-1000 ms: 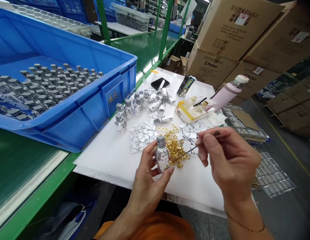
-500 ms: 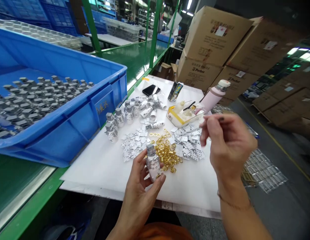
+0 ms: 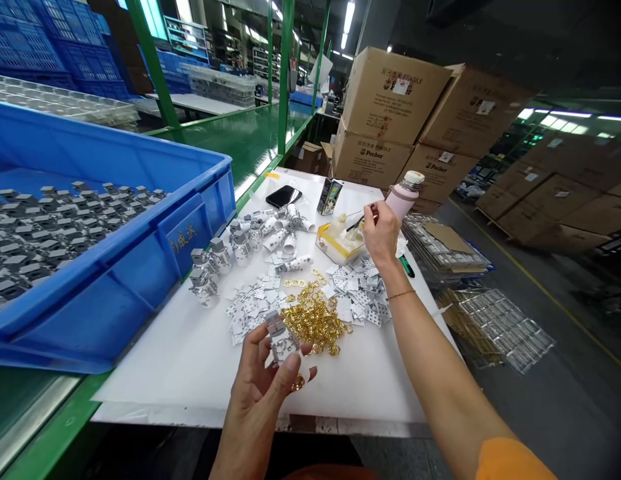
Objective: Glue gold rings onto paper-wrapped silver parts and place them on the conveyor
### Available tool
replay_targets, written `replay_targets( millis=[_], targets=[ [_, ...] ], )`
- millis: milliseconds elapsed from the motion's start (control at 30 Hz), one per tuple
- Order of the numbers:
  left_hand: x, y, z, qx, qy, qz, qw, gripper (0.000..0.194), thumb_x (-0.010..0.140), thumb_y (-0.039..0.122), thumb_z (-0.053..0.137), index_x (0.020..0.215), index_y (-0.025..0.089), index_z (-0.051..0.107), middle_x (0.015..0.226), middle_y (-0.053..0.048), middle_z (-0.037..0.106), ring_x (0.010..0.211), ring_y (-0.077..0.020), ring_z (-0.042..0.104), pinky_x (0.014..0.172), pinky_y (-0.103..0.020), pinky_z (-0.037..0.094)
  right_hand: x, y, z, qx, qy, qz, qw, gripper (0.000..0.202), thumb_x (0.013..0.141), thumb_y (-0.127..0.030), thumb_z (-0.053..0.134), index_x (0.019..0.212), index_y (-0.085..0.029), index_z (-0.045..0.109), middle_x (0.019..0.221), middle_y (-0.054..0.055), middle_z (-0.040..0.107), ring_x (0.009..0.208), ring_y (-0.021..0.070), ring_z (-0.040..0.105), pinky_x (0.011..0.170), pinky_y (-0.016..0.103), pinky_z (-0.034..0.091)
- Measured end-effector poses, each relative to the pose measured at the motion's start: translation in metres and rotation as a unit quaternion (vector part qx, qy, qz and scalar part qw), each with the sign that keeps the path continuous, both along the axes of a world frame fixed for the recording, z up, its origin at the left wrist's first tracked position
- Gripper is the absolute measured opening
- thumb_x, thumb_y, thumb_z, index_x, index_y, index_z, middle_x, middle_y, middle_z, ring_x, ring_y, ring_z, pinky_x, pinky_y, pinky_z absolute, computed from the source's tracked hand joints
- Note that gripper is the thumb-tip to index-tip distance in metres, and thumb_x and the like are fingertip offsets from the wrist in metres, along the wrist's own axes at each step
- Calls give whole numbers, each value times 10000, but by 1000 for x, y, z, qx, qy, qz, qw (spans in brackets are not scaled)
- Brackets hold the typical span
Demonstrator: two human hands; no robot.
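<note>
My left hand (image 3: 263, 393) is wrapped round a small white patterned bottle with a grey cap (image 3: 281, 340), and a gold ring (image 3: 297, 383) shows by its fingertips. Near the yellow-edged tray (image 3: 335, 245), my right hand (image 3: 383, 233) has its fingers pinched round a thin dark tool, whose lower end reaches over the tray. Between the hands lies a heap of gold rings (image 3: 317, 317). Small white dotted cards lie in piles on its left (image 3: 255, 303) and right (image 3: 363, 293). Capped bottles (image 3: 223, 257) stand at the left; uncapped white tubes (image 3: 275, 239) lie behind.
A large blue bin (image 3: 190, 230) of grey parts borders the table on the left. A phone (image 3: 284, 196), a small black box (image 3: 330, 197) and a pink flask (image 3: 403, 197) are at the back. Cartons (image 3: 373, 157) stand beyond, and clear trays (image 3: 507, 327) lie at the right.
My right hand has moved forward and left, from near the camera to the yellow-edged tray. My left hand still holds the bottle. The view has shifted, showing more to the right.
</note>
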State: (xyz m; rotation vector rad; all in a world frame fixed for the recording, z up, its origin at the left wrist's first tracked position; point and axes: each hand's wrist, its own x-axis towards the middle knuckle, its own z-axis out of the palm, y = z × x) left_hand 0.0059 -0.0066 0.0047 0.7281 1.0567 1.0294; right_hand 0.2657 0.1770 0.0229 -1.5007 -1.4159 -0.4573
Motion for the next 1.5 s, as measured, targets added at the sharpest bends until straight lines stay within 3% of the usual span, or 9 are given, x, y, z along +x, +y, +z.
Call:
replay_targets(
  millis=[233,500,667,833,933,1067,1267,1433,1500],
  targets=[
    [-1,3,-8,-77,-67,-11,995,748,835,444,644,1442,393,210,1331,-37,609,1229,-221,554,914,-319,486,1,-8,13,-10,0,-12,1000,154,933,-263,443,797,-209,492,779,48,600,722,195,538,712,324,406],
    [3,4,3,-66,-120,-23,990,442,832,374,661,1224,264,490,1269,-73,644,1182,-287,590,896,-402,531,-5,-8,6,-55,3,24,998,88,856,-196,552,775,-169,570,715,50,609,661,177,535,661,319,421],
    [4,8,4,-82,-122,-2,989,422,806,323,696,1192,241,546,1252,-56,636,1119,-277,628,880,-408,571,-28,-87,-1,0,22,10,1000,168,902,-256,542,1049,-196,598,885,43,611,706,150,550,617,282,446],
    [2,14,-2,-93,-137,-6,986,363,823,300,677,1153,194,570,1157,-79,680,1064,-271,655,850,-403,593,-15,-194,-39,93,94,-128,983,242,915,-336,533,1109,-208,465,911,46,487,730,173,485,608,315,407],
    [6,15,-2,-89,-151,-38,984,348,870,295,616,1194,186,550,1165,-108,687,1053,-258,665,852,-380,590,15,-220,-67,-10,130,-146,981,382,794,-426,681,1054,-190,533,920,62,537,733,199,482,663,366,412],
    [12,12,0,-91,-169,-54,980,322,879,293,604,1183,195,558,1185,-100,673,1043,-255,669,843,-379,594,37,-219,-85,-133,166,-119,970,383,686,-541,730,789,-206,576,818,59,568,768,242,470,778,456,394],
    [11,7,-2,-84,-172,-54,980,266,885,284,604,1141,219,575,1202,-42,606,1080,-256,640,844,-401,600,-1,-221,-50,-219,298,80,926,353,877,-526,539,982,-199,616,726,23,578,606,165,505,559,317,448],
    [12,5,1,-84,-166,-83,979,312,892,288,595,1192,241,525,1220,-43,584,1106,-251,617,863,-412,581,-50,-223,-6,-150,549,250,783,245,833,-456,645,822,-218,592,549,-58,380,436,83,336,375,189,312],
    [13,5,2,-81,-160,-90,980,329,894,301,591,1209,251,510,1245,-52,578,1118,-256,610,840,-393,584,-62,-219,5,-122,570,240,776,236,785,-418,710,775,-211,597,550,-54,395,437,76,353,379,182,334]
  ],
)
